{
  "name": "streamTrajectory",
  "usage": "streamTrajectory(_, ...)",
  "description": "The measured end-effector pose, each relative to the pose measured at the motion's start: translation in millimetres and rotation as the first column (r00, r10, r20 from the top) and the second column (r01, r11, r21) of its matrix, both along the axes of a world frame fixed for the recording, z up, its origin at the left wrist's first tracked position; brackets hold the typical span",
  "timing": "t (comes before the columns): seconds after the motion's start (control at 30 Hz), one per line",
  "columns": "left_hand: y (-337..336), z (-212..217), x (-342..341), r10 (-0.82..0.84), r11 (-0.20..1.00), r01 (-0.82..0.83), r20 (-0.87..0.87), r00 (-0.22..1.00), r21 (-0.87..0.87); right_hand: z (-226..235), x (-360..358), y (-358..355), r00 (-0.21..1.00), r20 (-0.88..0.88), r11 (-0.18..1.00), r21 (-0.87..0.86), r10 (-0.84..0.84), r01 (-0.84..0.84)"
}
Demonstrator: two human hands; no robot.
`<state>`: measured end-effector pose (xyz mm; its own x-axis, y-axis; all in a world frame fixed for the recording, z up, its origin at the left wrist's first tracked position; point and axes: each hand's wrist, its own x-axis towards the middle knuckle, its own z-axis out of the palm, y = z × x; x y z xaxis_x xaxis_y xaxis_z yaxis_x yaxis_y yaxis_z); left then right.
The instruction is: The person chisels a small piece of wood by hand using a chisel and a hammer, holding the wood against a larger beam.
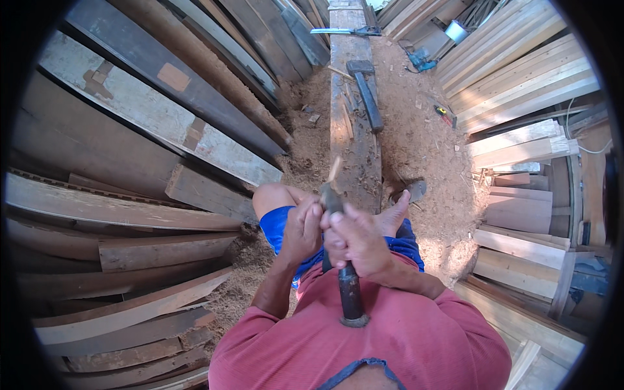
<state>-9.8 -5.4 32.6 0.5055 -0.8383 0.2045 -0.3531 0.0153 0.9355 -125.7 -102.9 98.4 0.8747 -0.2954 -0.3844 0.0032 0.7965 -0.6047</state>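
Both my hands are closed together in front of my chest around a long tool with a dark handle (pixel 350 292). The handle's butt points back at my red shirt (pixel 416 318). My right hand (pixel 356 242) wraps round its middle. My left hand (pixel 303 226) is a fist beside the tool's grey, blurred far end (pixel 331 199); what its fingers grip is hidden. A pale sliver of wood (pixel 335 169) sticks out beyond the hands. Its join to the tool is too blurred to make out.
A long worn beam (pixel 356 170) runs away from me. On it lie a hatchet-like tool (pixel 365 88), wood chips and a handsaw (pixel 346 30). A blue power tool (pixel 421 62) and a small yellow-red tool (pixel 444 116) rest on the sawdust. Planks (pixel 162 140) stack on both sides.
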Motion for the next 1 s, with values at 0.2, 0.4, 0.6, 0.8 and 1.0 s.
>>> streamTrajectory(0.2,42.5,-40.8,-23.5,0.054,0.995,0.015,-0.657,0.752,0.099,5.0,-29.3,-40.2,0.963,0.08,0.966,0.016,-0.257,0.257)
streamTrajectory(0.4,-13.9,-25.9,11.1,0.084,0.996,-0.083,-0.203,0.975,0.013,-10.5,17.8,-24.9,0.995,0.065,0.978,0.202,-0.07,0.056)
streamTrajectory(0.6,-4.2,-11.8,15.0,0.092,0.996,-0.09,0.073,0.993,-0.027,-8.9,16.6,-6.5,0.992,0.098,0.982,0.158,0.085,-0.1)
streamTrajectory(0.8,13.8,-9.2,5.9,0.0,1.0,-0.001,0.148,0.989,0.007,-17.8,-2.6,-6.6,0.998,0.057,0.961,-0.271,-0.032,0.046)
streamTrajectory(1.0,65.8,-47.8,-27.2,-0.021,0.997,0.066,-0.732,0.681,0.033,0.5,-28.7,-49.2,0.983,0.06,0.944,-0.271,-0.176,0.186)
